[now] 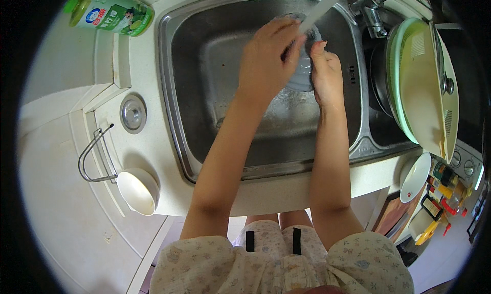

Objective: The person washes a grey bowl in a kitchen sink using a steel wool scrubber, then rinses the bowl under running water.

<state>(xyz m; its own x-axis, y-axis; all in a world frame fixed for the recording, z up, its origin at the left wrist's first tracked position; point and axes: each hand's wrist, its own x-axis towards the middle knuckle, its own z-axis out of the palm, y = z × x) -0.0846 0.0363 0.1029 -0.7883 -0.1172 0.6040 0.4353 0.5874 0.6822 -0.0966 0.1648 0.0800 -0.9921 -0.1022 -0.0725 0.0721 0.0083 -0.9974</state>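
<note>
A wet grey-blue bowl (pixel 301 79) with a ridged wall is tilted above the floor of the stainless steel sink (pixel 203 102). My right hand (pixel 328 73) grips its right side, thumb up along the rim. My left hand (pixel 270 54) lies across the bowl with its fingers bent; motion blur and the hand's own back hide whether it holds anything. A whitish stream of water (pixel 326 6) comes down from the top edge and meets the bowl beside my left fingers. Water glistens on the sink floor below.
Right of the basin, a metal faucet (pixel 372 18) stands near stacked colanders (pixel 418 90) and a pot lid. A white bowl (pixel 140 190), a metal drain plug (pixel 133 113) and a green-labelled bottle (pixel 115 14) are at left. Another bowl (pixel 416 177) sits by several condiment bottles.
</note>
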